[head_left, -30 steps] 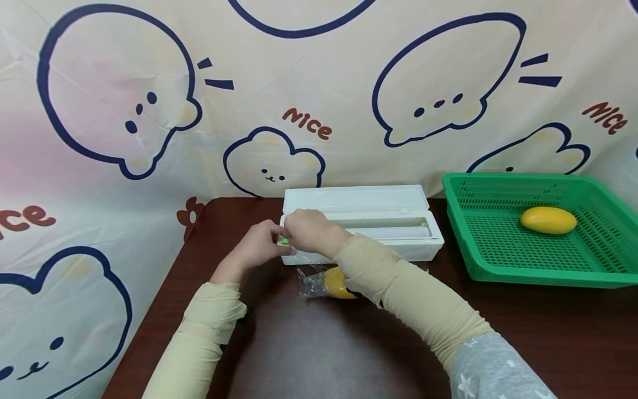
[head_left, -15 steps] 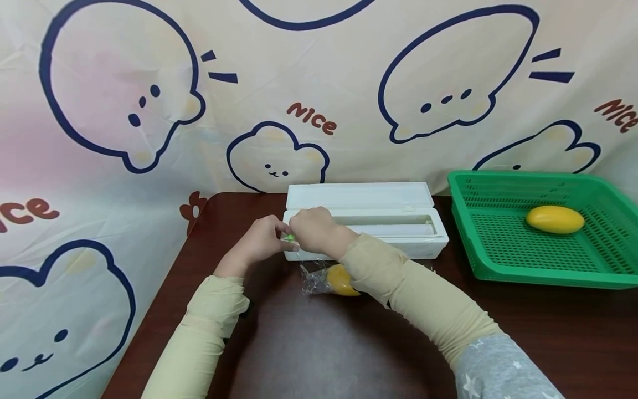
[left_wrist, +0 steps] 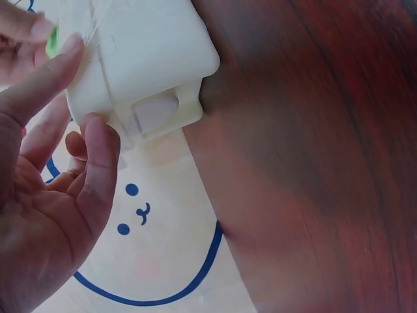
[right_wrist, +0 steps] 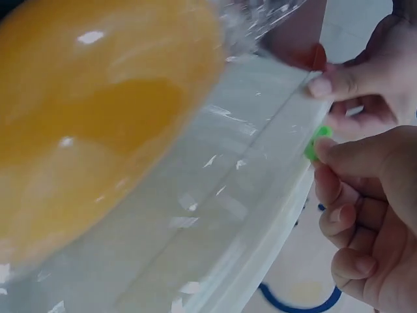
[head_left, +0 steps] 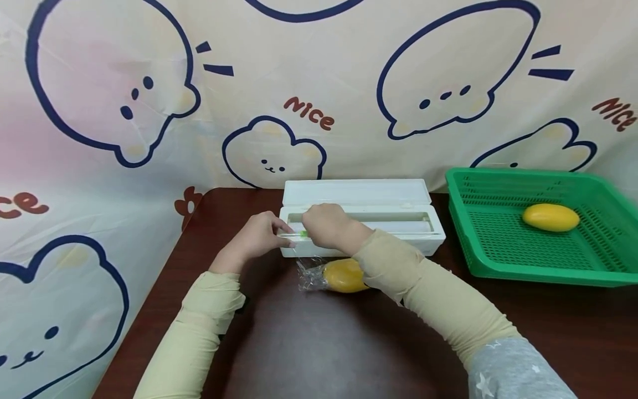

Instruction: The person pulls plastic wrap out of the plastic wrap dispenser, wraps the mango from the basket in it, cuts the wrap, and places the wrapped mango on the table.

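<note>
A white cling film dispenser box [head_left: 394, 243] lies across the far side of the table, its lid raised and the film roll [head_left: 399, 226] inside. My left hand [head_left: 256, 237] holds the box's left end, thumb and fingers spread over the corner. With thumb and forefinger, my right hand [head_left: 331, 226] pinches the small green slide cutter [right_wrist: 317, 140] on the track along the front edge. In front of the box is a yellow mango-like fruit [head_left: 344, 275]; crumpled cling film [head_left: 311, 277] gathers at its left end. My right forearm partly covers the fruit.
To the right of the box stands a green plastic basket [head_left: 538, 279] holding another yellow fruit [head_left: 550, 217]. Behind the dark wooden table [head_left: 304, 343] hangs a printed cloth [head_left: 349, 149] with cartoon bears.
My right hand has slid the green cutter to the right along the track, away from my left hand. The left hand stays at the box's left end. The head view has shifted slightly.
</note>
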Demonstrator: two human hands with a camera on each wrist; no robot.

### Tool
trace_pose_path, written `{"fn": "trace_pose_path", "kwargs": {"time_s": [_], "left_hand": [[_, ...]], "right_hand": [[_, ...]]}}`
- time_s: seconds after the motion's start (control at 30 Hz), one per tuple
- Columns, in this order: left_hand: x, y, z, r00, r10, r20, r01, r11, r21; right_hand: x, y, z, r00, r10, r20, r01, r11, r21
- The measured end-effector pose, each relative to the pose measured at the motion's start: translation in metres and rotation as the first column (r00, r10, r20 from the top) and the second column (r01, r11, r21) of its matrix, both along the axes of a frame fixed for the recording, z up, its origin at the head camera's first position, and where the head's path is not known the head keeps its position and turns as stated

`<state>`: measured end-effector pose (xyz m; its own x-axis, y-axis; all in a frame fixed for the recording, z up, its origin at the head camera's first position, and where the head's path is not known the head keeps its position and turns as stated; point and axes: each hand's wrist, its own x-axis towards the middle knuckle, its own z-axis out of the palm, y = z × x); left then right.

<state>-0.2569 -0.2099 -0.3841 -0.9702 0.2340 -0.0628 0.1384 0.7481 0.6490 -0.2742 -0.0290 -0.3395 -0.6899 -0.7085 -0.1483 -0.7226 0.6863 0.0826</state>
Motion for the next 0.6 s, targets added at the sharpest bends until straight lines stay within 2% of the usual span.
{"fn": "trace_pose_path", "kwargs": {"time_s": [0.2,0.6], "left_hand": [[-0.001,0.002,0.001,1.000,0.005,0.015,-0.005,1.000,0.007],[0.001,0.000,0.000,1.000,0.018,0.002,-0.018,1.000,-0.002]], "right_hand": [[-0.001,0.030,0.000,1.000,-0.017,-0.003,0.016,0.998,-0.060],[0.000,0.085,0.002,0.999,-0.046,0.018,0.048,0.995,-0.088]]}}
